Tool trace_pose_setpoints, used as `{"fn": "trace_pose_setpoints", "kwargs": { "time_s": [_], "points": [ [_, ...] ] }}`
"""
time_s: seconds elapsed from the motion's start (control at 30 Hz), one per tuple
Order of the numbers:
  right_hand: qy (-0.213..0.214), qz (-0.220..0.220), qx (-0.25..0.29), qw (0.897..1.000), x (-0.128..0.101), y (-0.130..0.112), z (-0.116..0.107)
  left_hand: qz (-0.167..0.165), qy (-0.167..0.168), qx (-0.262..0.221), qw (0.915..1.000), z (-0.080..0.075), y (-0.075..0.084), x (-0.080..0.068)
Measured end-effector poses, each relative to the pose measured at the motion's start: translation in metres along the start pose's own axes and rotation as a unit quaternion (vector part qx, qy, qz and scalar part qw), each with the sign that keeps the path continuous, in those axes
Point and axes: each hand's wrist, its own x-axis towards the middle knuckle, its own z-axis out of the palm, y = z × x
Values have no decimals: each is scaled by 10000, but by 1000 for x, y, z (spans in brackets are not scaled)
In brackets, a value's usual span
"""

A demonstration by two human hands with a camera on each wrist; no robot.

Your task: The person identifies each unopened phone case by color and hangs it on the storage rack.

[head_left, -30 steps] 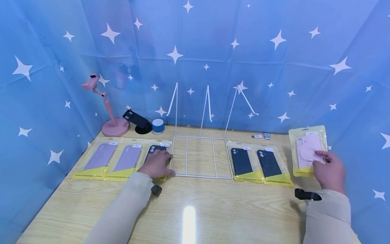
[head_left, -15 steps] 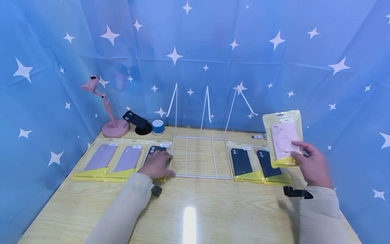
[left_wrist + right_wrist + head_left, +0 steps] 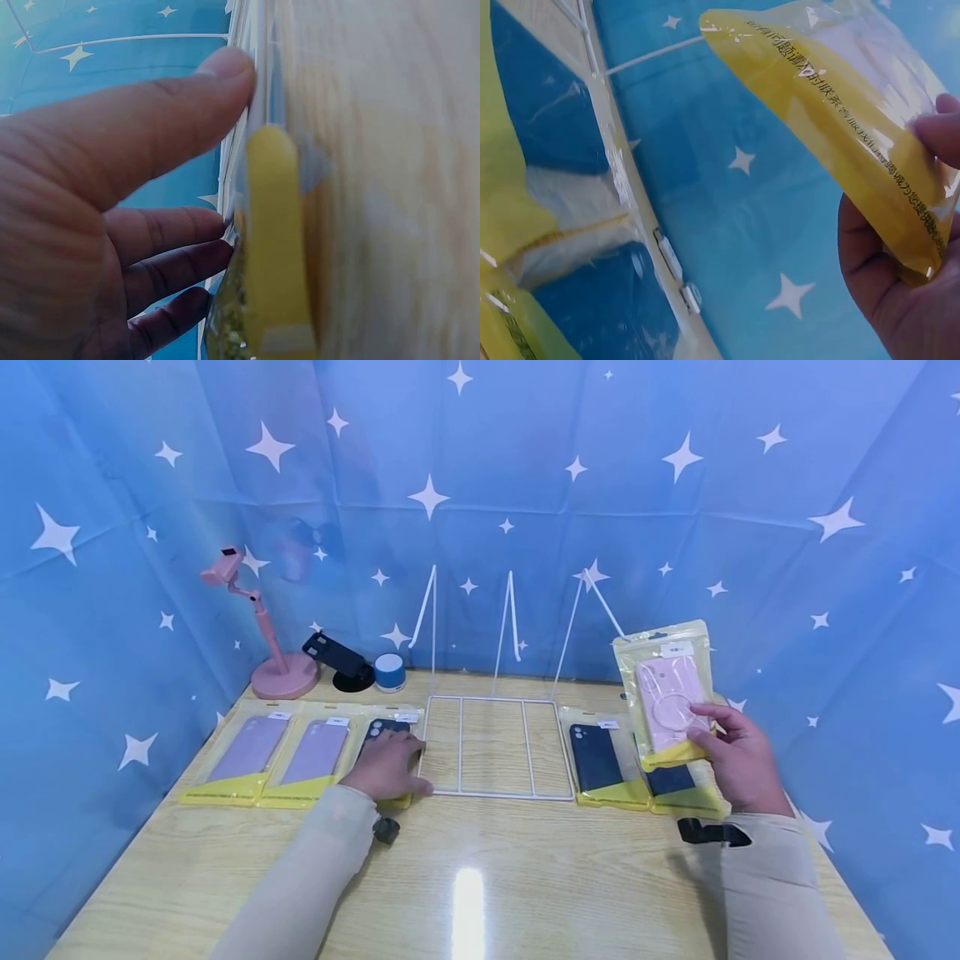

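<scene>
A pink phone case in a clear and yellow bag is held up by my right hand, pinched at its lower right edge between thumb and fingers. The bag tilts slightly left and overlaps one bagged dark phone case in the head view. In the right wrist view its yellow printed end faces the camera. My left hand rests on another bagged dark case, its thumb at the left side of the white wire rack. The left wrist view has those fingers extended, touching the bag's side.
Two bagged lilac cases lie at the left, and a bagged dark case is right of the rack. Three hook arms rise from the rack. Behind stand a pink stand, a black phone holder and a blue cylinder.
My right hand has carried the bagged pink case leftward and up, from the table's right side to over the rightmost dark case. My left hand has stayed in place.
</scene>
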Motion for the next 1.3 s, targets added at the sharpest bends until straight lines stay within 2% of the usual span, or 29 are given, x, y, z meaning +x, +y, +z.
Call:
{"fn": "trace_pose_setpoints", "kwargs": {
  "time_s": [0.2,0.37,0.6,0.8,1.03,1.13,1.3],
  "points": [
    [-261,-83,244,9993,-1,-3,4,-20,-12,-7,10000,1,0,1],
    [-610,-284,742,9950,-2,-8,6,-23,-18,0,10000,0,0,1],
    [-1238,-571,1782,9745,-4,-15,10,-5,5,-6,10000,1,0,1],
    [-1520,-708,1996,9654,-8,-22,12,-37,-9,-5,10000,0,0,0],
    [-2247,-809,2653,9341,-10,-29,9,-51,-21,-1,10000,1,0,0],
    [-2374,-827,2726,9287,-12,-33,9,-54,-24,1,10000,1,0,0],
    [-2501,-901,2696,9256,-14,-40,13,-42,-7,23,10000,1,0,0]
  ]
}}
